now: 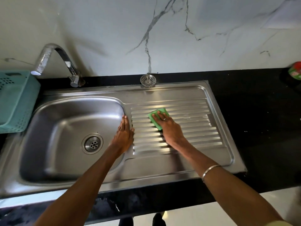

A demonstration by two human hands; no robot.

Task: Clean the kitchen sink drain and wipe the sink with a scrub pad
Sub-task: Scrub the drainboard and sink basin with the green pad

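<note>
A steel sink [53, 180] has its bowl on the left and a ribbed drainboard [200, 128] on the right. The drain [92, 143] in the bowl is open, without its strainer. The round strainer basket [148, 81] lies on the back rim by the wall. My right hand [169, 128] presses flat on a green scrub pad [158, 112] on the drainboard ribs. My left hand [124, 134] lies flat on the ridge between bowl and drainboard, holding nothing.
A chrome tap [53, 57] curves over the bowl's back left. A teal plastic basket [16, 101] stands at the left edge. The black counter [260, 111] runs right, with a red-green object [295, 70] at the far right. A marble wall rises behind.
</note>
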